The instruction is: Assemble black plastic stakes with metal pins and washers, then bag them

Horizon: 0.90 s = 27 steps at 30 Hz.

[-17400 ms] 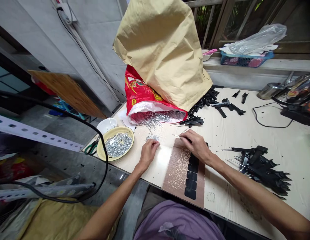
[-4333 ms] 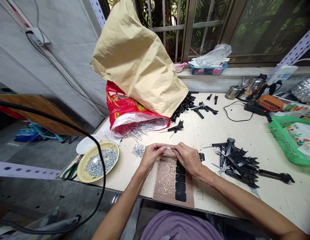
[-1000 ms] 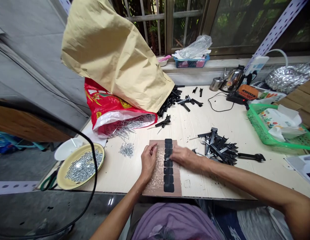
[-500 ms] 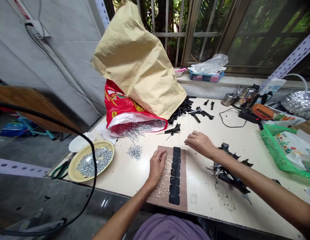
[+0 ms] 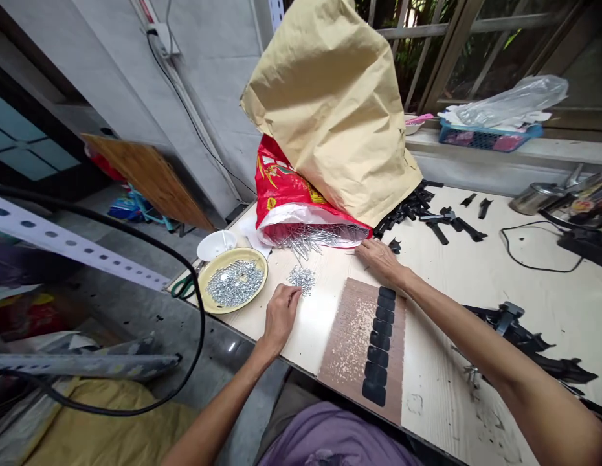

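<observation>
My left hand (image 5: 280,312) rests on the table with its fingertips at a small heap of little metal bits (image 5: 301,279); the fingers are curled toward a pinch. My right hand (image 5: 380,258) reaches forward to the long nails (image 5: 311,237) that spill from a red bag (image 5: 286,197), fingers bent down onto the table beside a black plastic piece (image 5: 394,245). Whether it holds anything is hidden. Between my arms lies a brown board (image 5: 352,336) with a row of black pads (image 5: 381,336).
A big tan paper sack (image 5: 333,103) leans over the red bag. A yellow dish (image 5: 211,305) of metal bits, a white bowl (image 5: 216,244) and green scissors (image 5: 183,287) sit at the left edge. Black plastic parts (image 5: 529,343) pile up at right; a black cable (image 5: 529,249) lies beyond.
My right hand has moved forward and left from above the board to the nails at the bag's mouth. My left hand has slid off the board to the small heap of metal bits.
</observation>
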### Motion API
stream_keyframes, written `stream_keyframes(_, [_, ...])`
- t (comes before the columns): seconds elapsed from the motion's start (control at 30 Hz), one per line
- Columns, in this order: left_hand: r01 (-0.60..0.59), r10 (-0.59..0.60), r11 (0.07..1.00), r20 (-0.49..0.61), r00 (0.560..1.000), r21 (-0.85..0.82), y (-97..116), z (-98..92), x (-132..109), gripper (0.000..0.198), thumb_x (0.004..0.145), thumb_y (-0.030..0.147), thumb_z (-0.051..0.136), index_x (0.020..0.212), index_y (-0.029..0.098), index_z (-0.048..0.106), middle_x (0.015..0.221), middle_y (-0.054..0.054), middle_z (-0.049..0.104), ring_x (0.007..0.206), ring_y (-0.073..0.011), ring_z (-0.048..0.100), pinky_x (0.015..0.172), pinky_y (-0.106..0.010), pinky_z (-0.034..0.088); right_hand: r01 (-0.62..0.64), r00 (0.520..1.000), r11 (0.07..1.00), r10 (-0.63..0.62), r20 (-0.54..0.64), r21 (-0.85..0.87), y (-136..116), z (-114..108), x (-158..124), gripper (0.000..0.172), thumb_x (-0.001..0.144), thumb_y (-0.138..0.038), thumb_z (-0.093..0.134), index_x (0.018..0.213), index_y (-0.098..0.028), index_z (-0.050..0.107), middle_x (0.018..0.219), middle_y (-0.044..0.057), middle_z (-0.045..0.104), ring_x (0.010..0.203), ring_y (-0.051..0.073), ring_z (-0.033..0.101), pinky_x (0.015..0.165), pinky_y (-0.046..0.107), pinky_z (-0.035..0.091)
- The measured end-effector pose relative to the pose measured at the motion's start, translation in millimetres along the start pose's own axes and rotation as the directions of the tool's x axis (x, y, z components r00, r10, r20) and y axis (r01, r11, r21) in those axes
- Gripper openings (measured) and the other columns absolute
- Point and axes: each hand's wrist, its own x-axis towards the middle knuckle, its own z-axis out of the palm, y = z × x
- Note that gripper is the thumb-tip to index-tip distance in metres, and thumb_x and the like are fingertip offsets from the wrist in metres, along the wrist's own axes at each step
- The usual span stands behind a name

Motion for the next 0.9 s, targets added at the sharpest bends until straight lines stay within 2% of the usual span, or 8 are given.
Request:
stream_keyframes(0.2, [-0.037,0.020,0.991,0.131,0.991,0.130,-8.5,4.4,-4.8,0.016,0.088,0.028,0.051,0.091,0.020,0.064,0.089,-0.005,0.061,0.078,-0.0172,0.060,0.069,-0.028,0.045,-0.028,0.968,0.992,0.058,-0.245,0.123,-12.9,-37.7,-21.2,0.031,0.096,-0.024,0.034,0.111,-0.016,0.060,0.090,0.009,0.061,0.085,0.020,0.050,0.075,0.030,0.038])
stream_keyframes(0.33, [-0.076,0.040,0.961,0.139,0.990,0.265,-4.3,14.7,-6.1,0.016,0.089,0.029,0.050,0.089,0.021,0.063,0.089,-0.005,0.059,0.075,-0.0167,0.059,0.063,-0.026,0.042,0.001,0.969,0.967,0.062,-0.240,0.255,-41.7,-59.5,-40.7,0.031,0.096,-0.023,0.036,0.117,-0.018,0.058,0.092,0.009,0.062,0.085,0.019,0.055,0.074,0.030,0.044])
stream_keyframes(0.5, [-0.064,0.029,0.963,0.135,0.990,0.261,-4.3,19.3,0.1,0.020,0.090,0.023,0.043,0.081,0.019,0.060,0.087,-0.007,0.059,0.073,-0.0172,0.057,0.060,-0.026,0.039,0.022,0.971,0.918,0.074,-0.226,0.396,-82.1,-60.6,-59.4,0.030,0.095,-0.023,0.038,0.117,-0.016,0.057,0.096,0.009,0.065,0.088,0.019,0.060,0.077,0.032,0.049])
stream_keyframes(0.6, [0.017,-0.024,0.995,0.073,0.997,0.103,-4.5,14.6,4.4,0.016,0.088,0.025,0.047,0.079,0.019,0.059,0.083,-0.006,0.060,0.073,-0.0171,0.057,0.061,-0.026,0.040,-0.001,0.960,0.866,0.141,-0.243,0.500,-104.0,-61.8,-63.1,0.029,0.094,-0.022,0.039,0.116,-0.017,0.057,0.104,0.009,0.065,0.095,0.019,0.060,0.083,0.036,0.050])
stream_keyframes(0.67, [0.138,-0.132,0.983,0.056,0.990,-0.121,0.3,10.6,5.7,0.018,0.086,0.032,0.049,0.077,0.019,0.057,0.075,-0.003,0.060,0.064,-0.0149,0.055,0.057,-0.025,0.040,-0.025,0.962,0.840,0.168,-0.216,0.542,-117.6,-65.8,-63.0,0.027,0.094,-0.023,0.040,0.112,-0.019,0.059,0.102,0.009,0.064,0.092,0.019,0.060,0.080,0.035,0.050])
stream_keyframes(0.73, [0.294,-0.267,0.876,0.123,0.956,-0.381,11.0,8.1,5.5,0.025,0.085,0.041,0.050,0.076,0.018,0.057,0.065,0.000,0.058,0.051,-0.0115,0.050,0.049,-0.023,0.037,-0.045,0.971,0.834,0.166,-0.173,0.550,-129.7,-70.5,-61.9,0.026,0.094,-0.024,0.041,0.109,-0.019,0.062,0.096,0.008,0.062,0.085,0.017,0.060,0.075,0.031,0.050])
stream_keyframes(0.8, [0.406,-0.344,0.708,0.220,0.913,-0.578,26.3,7.8,4.8,0.029,0.082,0.045,0.053,0.078,0.016,0.056,0.061,0.001,0.057,0.045,-0.0089,0.046,0.044,-0.021,0.035,-0.058,0.976,0.840,0.161,-0.147,0.540,-139.0,-74.1,-60.6,0.026,0.094,-0.025,0.042,0.110,-0.020,0.063,0.092,0.007,0.060,0.079,0.016,0.059,0.070,0.028,0.049])
stream_keyframes(0.9, [0.451,-0.353,0.495,0.302,0.886,-0.743,50.4,9.6,5.0,0.030,0.077,0.043,0.061,0.080,0.013,0.057,0.063,0.000,0.059,0.048,-0.0074,0.049,0.045,-0.020,0.037,-0.094,0.974,0.851,0.187,-0.130,0.517,-145.7,-77.1,-61.0,0.028,0.094,-0.026,0.042,0.114,-0.023,0.062,0.088,0.005,0.058,0.075,0.014,0.057,0.067,0.025,0.046])
